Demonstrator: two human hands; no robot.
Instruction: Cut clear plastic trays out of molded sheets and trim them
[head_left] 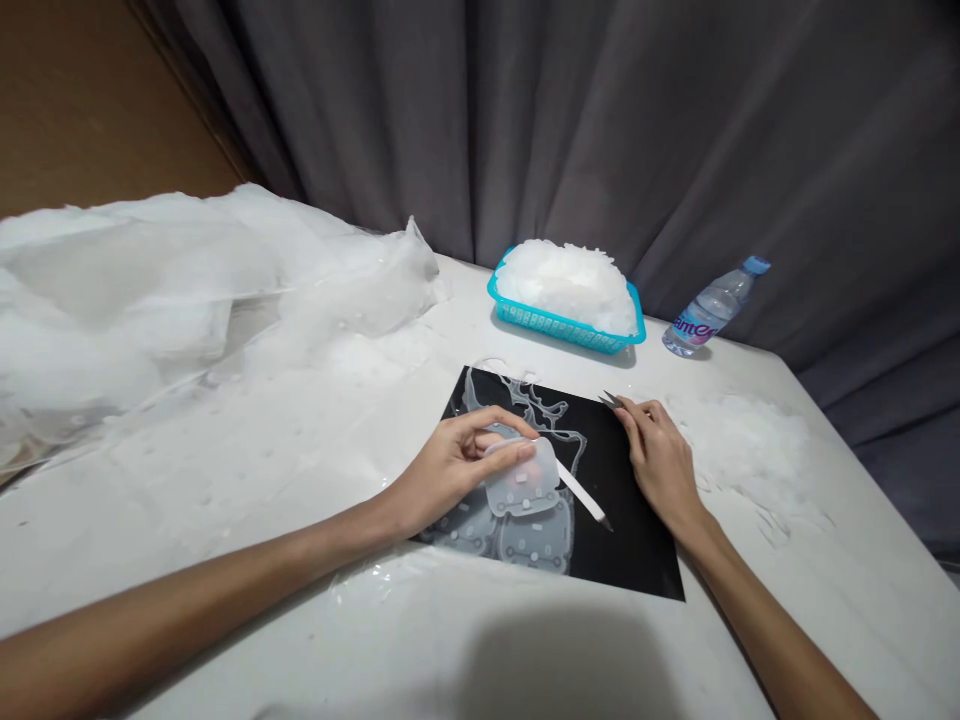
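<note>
Translucent piece [525, 493] is pinched in the left hand [466, 455] over the black sheet [637, 545]; from the pointed metal tool [611, 400] gripped in the right hand [664, 465], tips aimed toward ten o'clock, the piece lies apart, between seven and eight o'clock.

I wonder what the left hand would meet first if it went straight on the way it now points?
Probably the pointed metal tool in the right hand, across the black sheet; height is unclear from one view, so the loose translucent strips might be brushed first.
</note>
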